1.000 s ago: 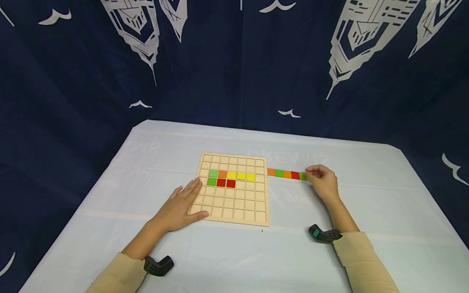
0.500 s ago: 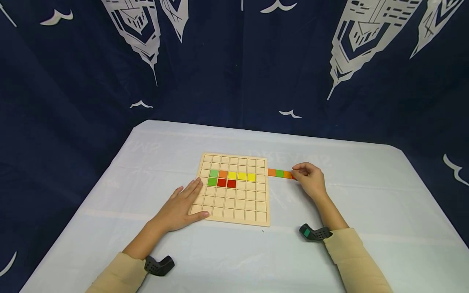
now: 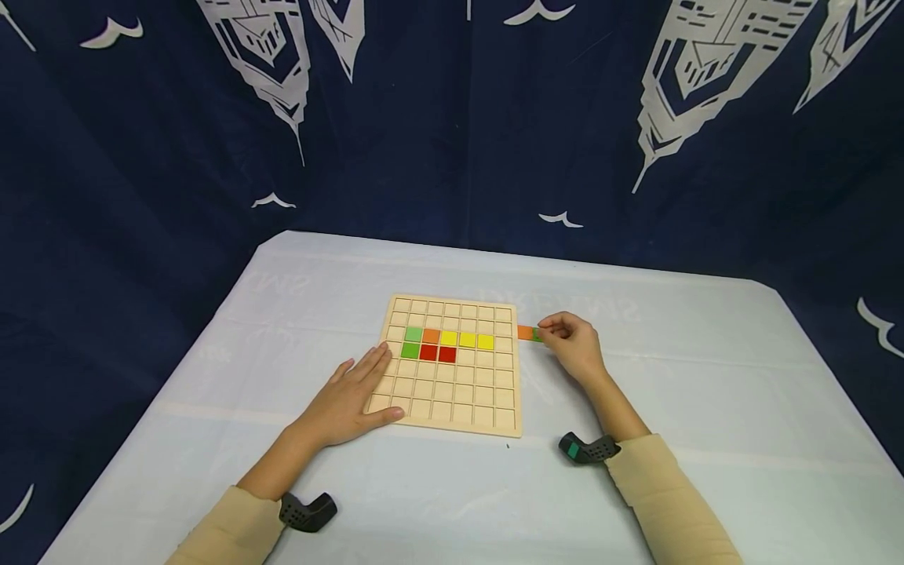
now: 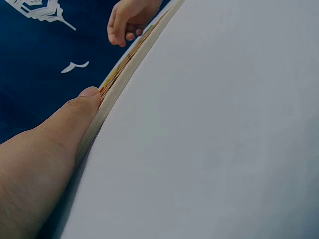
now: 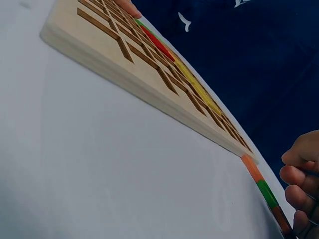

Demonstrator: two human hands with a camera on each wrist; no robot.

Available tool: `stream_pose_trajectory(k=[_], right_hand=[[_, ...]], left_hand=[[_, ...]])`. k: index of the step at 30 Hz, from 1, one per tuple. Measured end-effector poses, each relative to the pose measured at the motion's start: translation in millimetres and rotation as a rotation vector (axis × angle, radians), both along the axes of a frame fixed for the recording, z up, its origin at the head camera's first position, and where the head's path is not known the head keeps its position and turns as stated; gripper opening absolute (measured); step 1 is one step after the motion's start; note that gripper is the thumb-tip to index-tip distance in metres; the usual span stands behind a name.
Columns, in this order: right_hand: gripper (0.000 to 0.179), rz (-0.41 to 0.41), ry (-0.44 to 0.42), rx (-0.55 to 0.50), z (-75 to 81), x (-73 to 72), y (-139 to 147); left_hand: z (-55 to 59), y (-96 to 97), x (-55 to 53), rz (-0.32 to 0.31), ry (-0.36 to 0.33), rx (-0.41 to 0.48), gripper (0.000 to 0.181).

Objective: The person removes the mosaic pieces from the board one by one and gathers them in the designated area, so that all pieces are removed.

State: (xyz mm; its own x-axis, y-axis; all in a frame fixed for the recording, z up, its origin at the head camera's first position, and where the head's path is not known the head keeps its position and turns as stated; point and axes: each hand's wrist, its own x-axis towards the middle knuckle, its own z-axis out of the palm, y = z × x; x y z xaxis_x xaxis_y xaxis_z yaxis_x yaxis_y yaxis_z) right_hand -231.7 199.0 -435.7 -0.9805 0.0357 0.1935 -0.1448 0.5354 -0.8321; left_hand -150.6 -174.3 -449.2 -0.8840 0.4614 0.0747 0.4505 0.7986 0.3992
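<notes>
Pale wood makes the board (image 3: pixel 445 384), flat on the table (image 3: pixel 678 314). Its cells hold a light green tile (image 3: pixel 413 335), an orange tile (image 3: pixel 431 336) and three yellow tiles (image 3: pixel 468 340) in one row; beneath come a green tile (image 3: pixel 410 350) and two red tiles (image 3: pixel 428 352). At about eight to nine o'clock the left hand (image 3: pixel 353 400), fingers straight and thumb spread, rests on the board's edge and grips nothing. Between two and three o'clock a loose orange tile (image 3: pixel 525 333) sits right by the board, a loose green tile (image 3: pixel 536 334) next in line. There the right hand (image 3: pixel 577 345) has its fingers bent, thumb near the index finger; whether it pinches anything, I cannot tell. For neat work, the left hand should press just firmly enough to steady the board, while the right fingertips meet such thin pieces by their edges, without nudging the line askew.
</notes>
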Motion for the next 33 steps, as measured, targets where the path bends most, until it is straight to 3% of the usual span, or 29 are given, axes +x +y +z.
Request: stream_pose_trajectory(k=[10,33], right_hand=[[0.011,0.043,-0.036,-0.049,0.3,-1.1,-17],[0.007,0.101,0.012,-0.058,-0.2,-1.3,-47]], left_hand=[[-1.0,-0.4,0.2,-0.001,0.005,-0.002,0.096],[-1.0,0.0,0.0,-0.002,0.007,0.001,0.096]])
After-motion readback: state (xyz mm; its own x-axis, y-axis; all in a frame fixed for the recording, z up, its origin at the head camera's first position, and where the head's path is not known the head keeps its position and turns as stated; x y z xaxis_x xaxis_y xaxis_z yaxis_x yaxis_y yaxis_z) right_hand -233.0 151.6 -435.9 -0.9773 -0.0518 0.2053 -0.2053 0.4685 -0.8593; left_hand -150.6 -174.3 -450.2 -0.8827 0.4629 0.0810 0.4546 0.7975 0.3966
